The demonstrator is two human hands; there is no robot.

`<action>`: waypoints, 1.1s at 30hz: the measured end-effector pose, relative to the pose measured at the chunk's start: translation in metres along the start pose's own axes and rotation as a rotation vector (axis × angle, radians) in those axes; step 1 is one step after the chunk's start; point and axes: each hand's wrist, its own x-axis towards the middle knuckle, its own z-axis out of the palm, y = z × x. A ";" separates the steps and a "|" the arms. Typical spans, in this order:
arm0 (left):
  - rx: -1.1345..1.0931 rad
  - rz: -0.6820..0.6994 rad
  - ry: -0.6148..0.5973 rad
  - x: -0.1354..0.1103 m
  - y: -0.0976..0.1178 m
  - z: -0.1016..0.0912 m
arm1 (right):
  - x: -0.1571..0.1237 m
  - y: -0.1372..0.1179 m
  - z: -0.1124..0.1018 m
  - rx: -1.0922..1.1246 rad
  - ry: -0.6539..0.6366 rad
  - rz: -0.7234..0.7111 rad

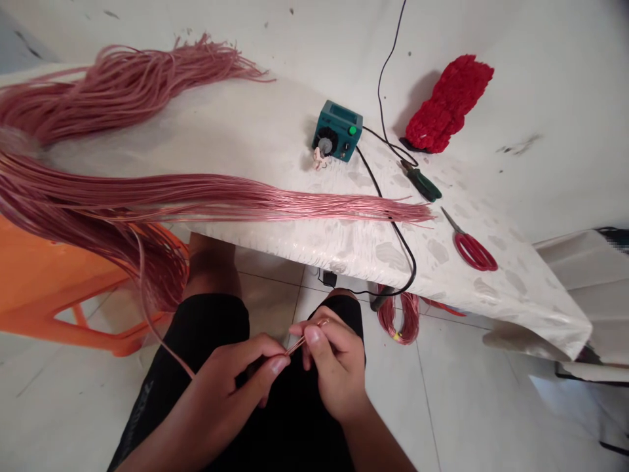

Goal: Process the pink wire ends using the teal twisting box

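Lower centre of frame, left hand [228,387] and right hand [334,367] pinch thin pink-coated wire [296,345]: light, springy, slippery, best gripped near its end.

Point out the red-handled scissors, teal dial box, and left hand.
Red-handled steel scissors [457,239], head view, red handle.
Teal box with black dial [346,147], head view, front face.
Bare left hand [236,387], head view, back of hand.

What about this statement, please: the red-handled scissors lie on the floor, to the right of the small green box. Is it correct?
Not quite: they do not lie on the floor. The head view shows the red-handled scissors on the white-covered table, to the right of the small green box.
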 end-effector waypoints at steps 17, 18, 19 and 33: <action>0.140 0.080 -0.099 -0.006 -0.009 -0.020 | 0.004 0.004 -0.018 0.221 -0.144 0.106; 0.141 0.079 -0.109 -0.007 -0.009 -0.022 | 0.004 0.004 -0.019 0.203 -0.127 0.097; 0.142 0.069 -0.121 -0.008 -0.008 -0.024 | 0.004 0.004 -0.019 0.173 -0.110 0.084; 0.086 -0.067 -0.190 0.004 0.021 -0.013 | -0.004 -0.005 -0.017 -0.135 -0.220 -0.145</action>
